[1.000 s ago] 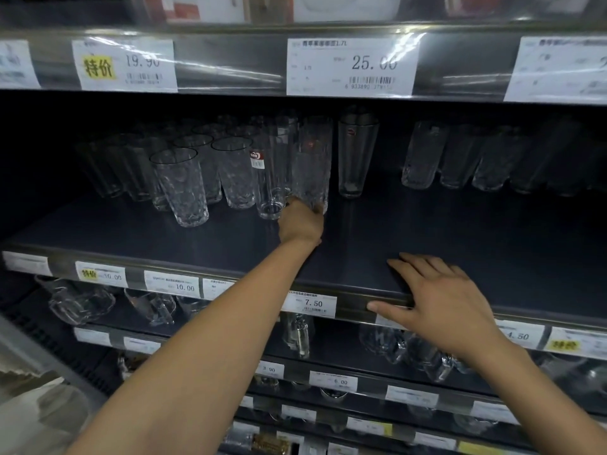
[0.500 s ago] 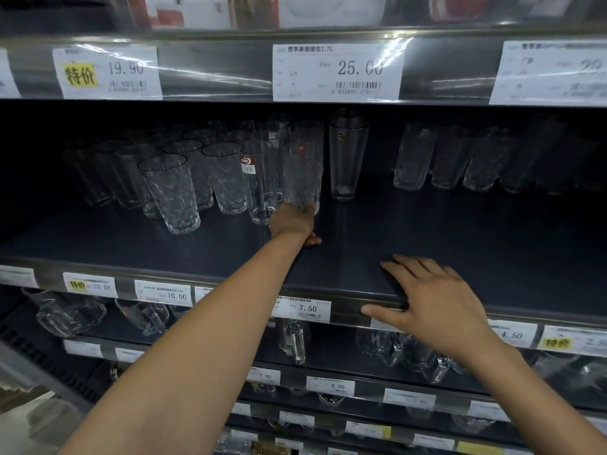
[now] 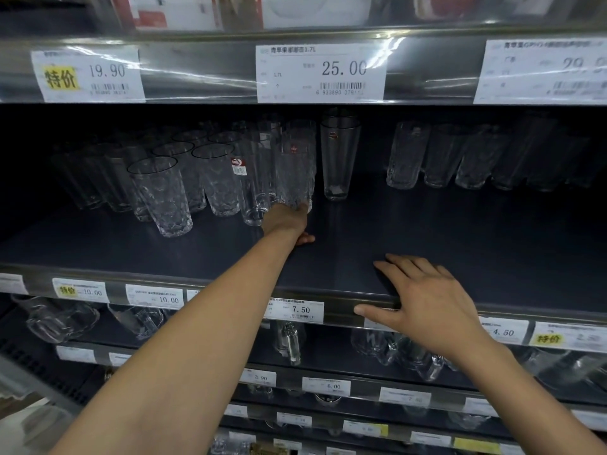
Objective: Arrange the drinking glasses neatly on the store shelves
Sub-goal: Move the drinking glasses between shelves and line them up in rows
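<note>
One head-worn wide-angle view looks forward at the dark grey metal shelf board [image 3: 427, 231] from just above its level (its top surface shows). It is near: two bare forearms [image 3: 197, 356] rise from below onto it, and the white 25.00 price label [image 3: 320, 73] hangs above it.

The bare left forearm [image 3: 197, 339] stretches from the lower left up and forward, nearly straight, to the left hand [image 3: 285, 221] far ahead. That hand shows its back. Its thumb sticks out low to the right, and its fingers are hidden beyond the knuckles, perhaps curled. The right forearm [image 3: 532, 399] comes in from the lower right. The right hand [image 3: 430, 300] lies nearer, palm down, fingers straight and slightly spread, thumb stretched out to the left.
</note>
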